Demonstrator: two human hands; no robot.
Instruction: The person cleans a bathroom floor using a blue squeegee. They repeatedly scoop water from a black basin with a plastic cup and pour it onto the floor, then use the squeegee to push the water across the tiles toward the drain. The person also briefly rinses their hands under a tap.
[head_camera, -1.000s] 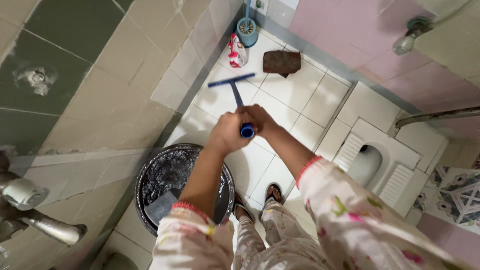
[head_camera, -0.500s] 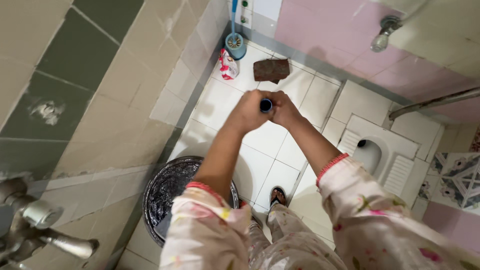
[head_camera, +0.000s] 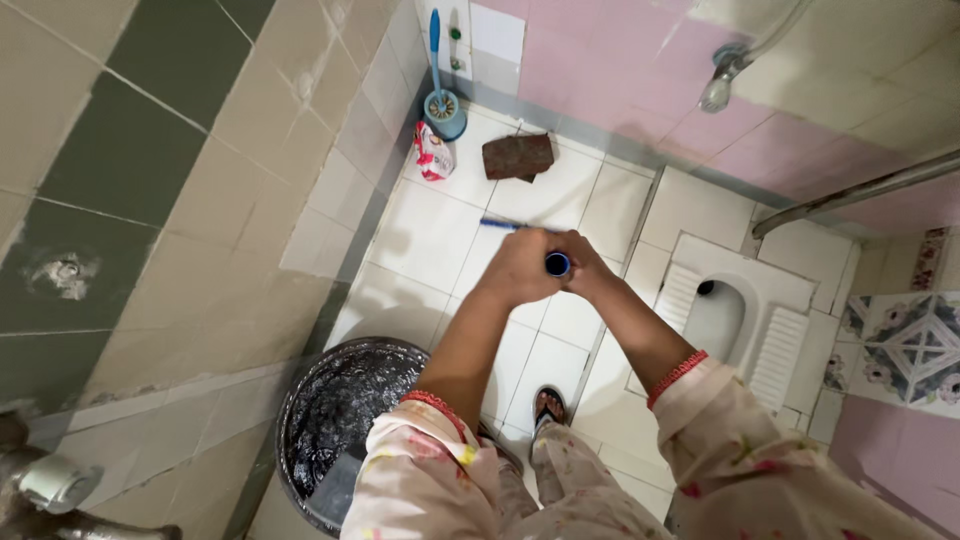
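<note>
Both my hands grip the top of a blue-handled floor wiper (head_camera: 557, 264), seen end-on from above. My left hand (head_camera: 518, 268) wraps the handle from the left and my right hand (head_camera: 588, 272) closes on it from the right. A thin strip of the wiper's blue blade (head_camera: 497, 224) shows on the white floor tiles just beyond my left hand; the rest of it is hidden by my hands. My feet in sandals (head_camera: 547, 406) stand on the tiles below.
A dark bucket (head_camera: 345, 420) of water stands at my left by the wall. A squat toilet (head_camera: 720, 318) lies to the right. Against the far wall stand a toilet brush in its holder (head_camera: 443, 105), a red-and-white pouch (head_camera: 433, 155) and a brown brick (head_camera: 518, 156). A tap (head_camera: 50, 485) juts out at lower left.
The wiper handle has swung up towards the camera, so its long shaft and blade are now mostly hidden behind my hands. The view has shifted towards the far wall.
</note>
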